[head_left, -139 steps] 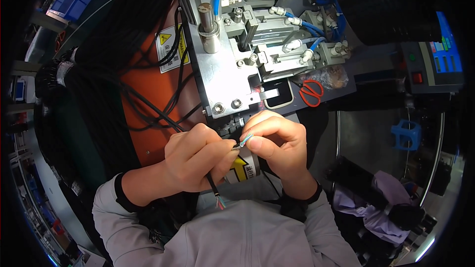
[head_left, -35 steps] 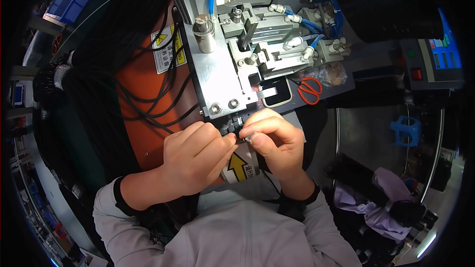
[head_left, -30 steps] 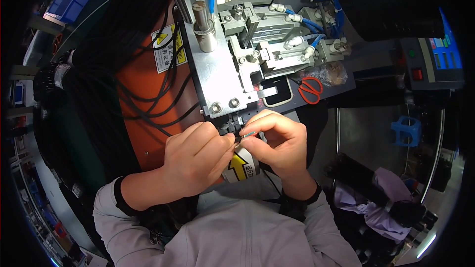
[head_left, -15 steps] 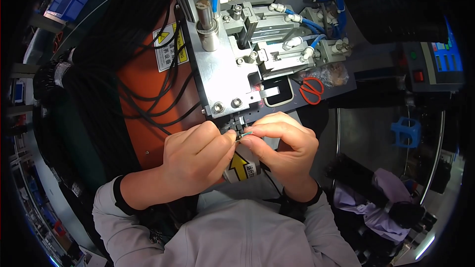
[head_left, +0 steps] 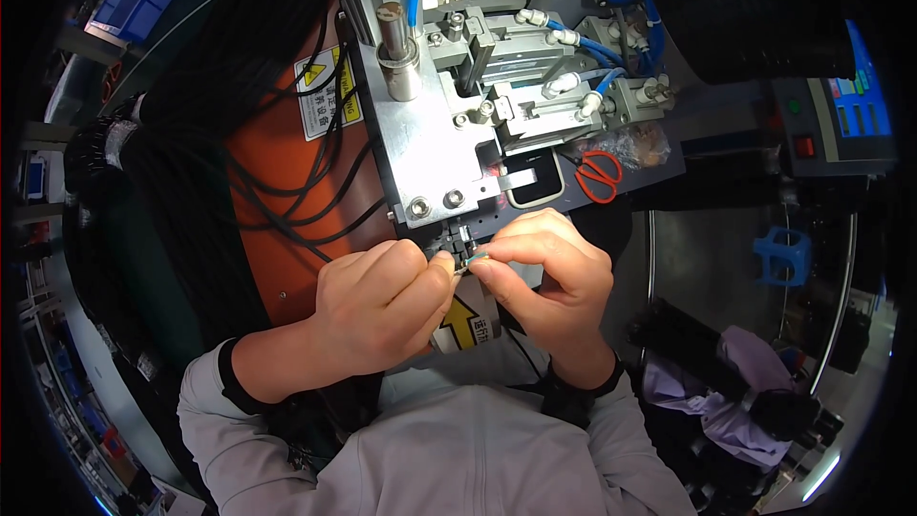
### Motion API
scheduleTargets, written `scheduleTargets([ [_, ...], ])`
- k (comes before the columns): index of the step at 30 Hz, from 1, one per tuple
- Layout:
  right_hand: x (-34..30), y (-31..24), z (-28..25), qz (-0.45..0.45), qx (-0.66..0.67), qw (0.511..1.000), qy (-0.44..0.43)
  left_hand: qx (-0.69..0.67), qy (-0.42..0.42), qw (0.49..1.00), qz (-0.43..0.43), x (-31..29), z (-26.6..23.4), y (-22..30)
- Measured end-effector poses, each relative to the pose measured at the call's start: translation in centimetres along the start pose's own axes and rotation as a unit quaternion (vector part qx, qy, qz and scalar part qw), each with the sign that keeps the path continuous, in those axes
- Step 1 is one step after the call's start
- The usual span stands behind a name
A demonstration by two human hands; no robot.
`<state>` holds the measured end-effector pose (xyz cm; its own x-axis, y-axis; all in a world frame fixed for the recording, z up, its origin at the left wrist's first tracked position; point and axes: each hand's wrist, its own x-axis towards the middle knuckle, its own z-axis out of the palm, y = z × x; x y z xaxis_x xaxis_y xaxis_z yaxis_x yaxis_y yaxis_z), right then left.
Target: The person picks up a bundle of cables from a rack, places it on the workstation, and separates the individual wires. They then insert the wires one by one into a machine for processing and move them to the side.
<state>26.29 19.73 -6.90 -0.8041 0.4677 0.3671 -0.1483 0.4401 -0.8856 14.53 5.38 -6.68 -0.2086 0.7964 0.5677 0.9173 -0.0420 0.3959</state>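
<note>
Just below the front edge of a metal pneumatic machine, both hands meet. My left hand is closed, thumb and forefinger pinching the dark end of a small wire piece whose rest the fingers hide. My right hand pinches the thin teal wires at the other side between thumb and forefinger. Right beside the fingertips sits a small dark metal fixture under the machine's plate. What exactly the wires end in is too small to make out.
Black cables drape over the orange surface at left. Red-handled scissors and a dark tray with a pale rim lie right of the plate. Below the hands is a white part with a yellow arrow. A control box stands far right.
My right fingertips have shifted slightly around the teal wires, and less of the wires shows now. The left hand has hardly moved; both stay closed.
</note>
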Motion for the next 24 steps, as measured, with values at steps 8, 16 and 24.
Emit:
scheduleTargets([
  [8, -0.3, 0.4, 0.2, 0.080, 0.158, 0.984, -0.014, -0.047, 0.020, 0.999, -0.008, 0.4, -0.2, 0.2],
  [16, -0.5, 0.9, -1.0, -0.026, -0.064, 0.997, -0.042, -0.017, -0.050, 0.999, -0.011, -0.6, 0.6, -0.4],
  [24, -1.2, 3.7, 0.0, -0.025, -0.127, 0.992, -0.003, 0.067, -0.116, 0.991, 0.020, -0.7, 0.5, -0.1],
])
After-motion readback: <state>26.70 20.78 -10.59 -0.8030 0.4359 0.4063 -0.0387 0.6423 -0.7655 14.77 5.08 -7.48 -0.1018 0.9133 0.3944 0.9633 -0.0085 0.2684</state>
